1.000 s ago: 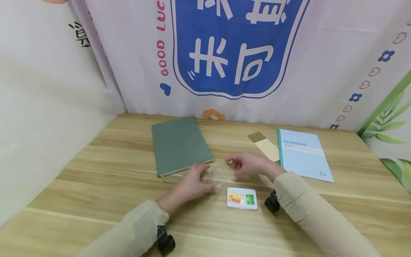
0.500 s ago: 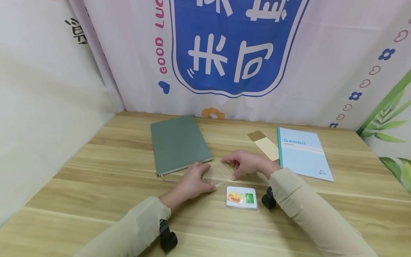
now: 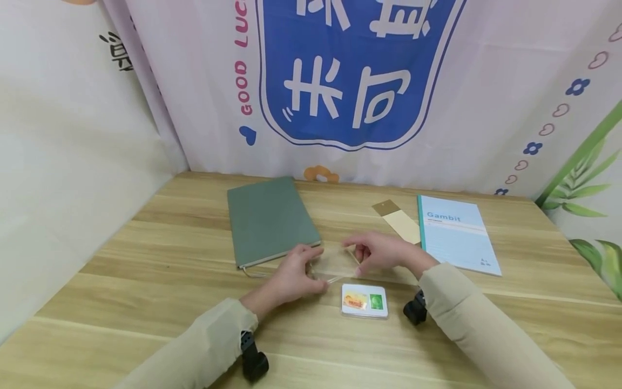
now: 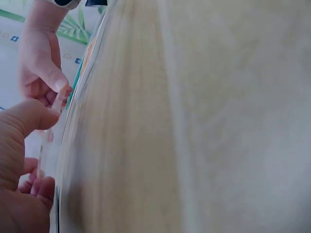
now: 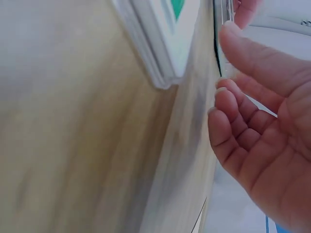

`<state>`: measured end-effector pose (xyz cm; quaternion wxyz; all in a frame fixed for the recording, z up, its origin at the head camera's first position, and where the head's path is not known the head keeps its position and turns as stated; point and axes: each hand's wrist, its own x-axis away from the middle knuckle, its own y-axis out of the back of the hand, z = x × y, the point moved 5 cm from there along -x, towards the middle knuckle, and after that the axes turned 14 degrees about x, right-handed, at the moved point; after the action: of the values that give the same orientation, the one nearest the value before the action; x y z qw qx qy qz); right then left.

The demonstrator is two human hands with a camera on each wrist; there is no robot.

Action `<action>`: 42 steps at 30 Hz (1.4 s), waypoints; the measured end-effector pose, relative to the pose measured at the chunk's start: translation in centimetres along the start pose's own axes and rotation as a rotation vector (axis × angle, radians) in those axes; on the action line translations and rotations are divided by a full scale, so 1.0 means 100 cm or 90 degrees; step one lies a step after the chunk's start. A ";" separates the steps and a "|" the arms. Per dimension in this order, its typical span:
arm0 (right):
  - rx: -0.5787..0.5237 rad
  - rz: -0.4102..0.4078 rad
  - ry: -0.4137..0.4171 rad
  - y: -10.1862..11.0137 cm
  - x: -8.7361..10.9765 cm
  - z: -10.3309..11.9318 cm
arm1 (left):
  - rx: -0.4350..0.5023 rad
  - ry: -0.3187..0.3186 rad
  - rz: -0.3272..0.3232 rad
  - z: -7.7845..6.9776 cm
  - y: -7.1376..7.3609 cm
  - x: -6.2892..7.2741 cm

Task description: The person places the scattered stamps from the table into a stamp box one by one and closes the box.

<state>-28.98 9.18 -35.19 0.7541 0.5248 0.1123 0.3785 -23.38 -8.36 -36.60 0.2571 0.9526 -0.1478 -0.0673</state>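
Between both hands is a flat, see-through plastic piece (image 3: 335,263), hard to make out against the wood. My left hand (image 3: 293,274) grips its left side, thumb at the near edge and fingers at the far edge. My right hand (image 3: 381,253) pinches its right side between thumb and bent index finger. Seen edge-on in the left wrist view, the plastic (image 4: 44,150) is a thin pale strip spanning the left thumb and fingers. Just in front of the hands lies a small white rectangular stack (image 3: 364,301) with yellow and green prints, apparently in clear plastic.
A dark green notebook (image 3: 272,219) with a ribbon lies behind the left hand. Behind the right hand are a brown-and-cream card (image 3: 399,222) and a light blue Gambit notebook (image 3: 459,235). A printed cloth (image 3: 214,129) hangs at the wooden table's (image 3: 170,319) back edge.
My right hand has shifted slightly to the right, still at the plastic piece. The left hand keeps its hold in nearly the same place. The view has tilted a little.
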 end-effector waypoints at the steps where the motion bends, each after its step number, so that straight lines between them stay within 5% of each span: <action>1: -0.011 -0.008 -0.001 0.001 0.003 -0.001 | 0.004 -0.010 0.001 -0.001 0.000 0.000; 16: -0.097 -0.143 -0.065 0.003 0.056 0.002 | 0.102 -0.104 0.043 -0.023 -0.010 0.009; 26: -0.172 -0.191 -0.123 -0.008 0.090 0.013 | 0.082 -0.155 0.066 -0.035 -0.021 0.017; 42: -0.291 -0.200 -0.163 -0.040 0.105 0.013 | 0.074 -0.074 0.103 -0.028 -0.038 0.027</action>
<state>-19.18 14.87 -35.72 0.9100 0.3613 0.0081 0.2034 -19.34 -4.76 -36.31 0.1970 0.9454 -0.2424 -0.0931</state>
